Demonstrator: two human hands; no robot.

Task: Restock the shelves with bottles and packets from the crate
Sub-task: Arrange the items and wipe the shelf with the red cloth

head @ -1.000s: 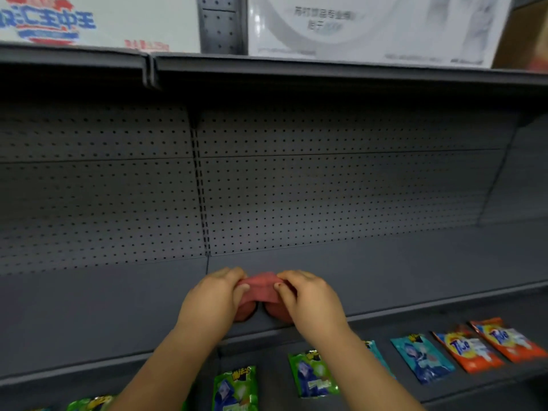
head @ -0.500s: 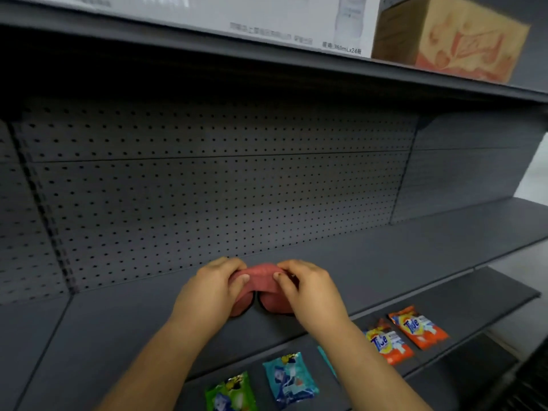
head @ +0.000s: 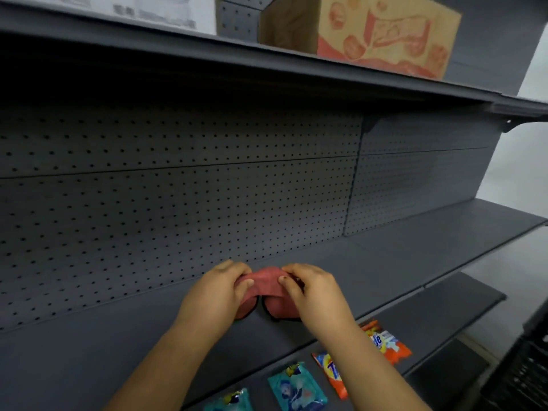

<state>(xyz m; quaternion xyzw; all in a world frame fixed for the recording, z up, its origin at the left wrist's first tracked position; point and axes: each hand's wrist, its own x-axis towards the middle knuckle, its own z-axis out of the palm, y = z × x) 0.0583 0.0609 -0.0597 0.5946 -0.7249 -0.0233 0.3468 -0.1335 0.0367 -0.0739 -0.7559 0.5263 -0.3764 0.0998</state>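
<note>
A soft red packet (head: 267,284) with dark edging sits on the grey middle shelf (head: 415,241), bent into a hump. My left hand (head: 216,295) pinches its left side and my right hand (head: 311,287) pinches its right side, thumbs on the near face. Both lower corners of the packet touch the shelf board. On the lower shelf (head: 444,310) lie flat packets: an orange one (head: 388,344), another orange one (head: 330,372) partly behind my right forearm, and two teal ones (head: 296,390) (head: 229,401).
A perforated grey back panel (head: 178,203) rises behind the middle shelf. The top shelf (head: 267,60) carries a brown cardboard box (head: 370,34) and a white carton (head: 133,10). A dark crate (head: 525,378) shows at the lower right edge.
The view has swung right and up, bringing the shelf's right end and the brown box into sight. Both hands keep hold of the red packet at the same spot on the shelf.
</note>
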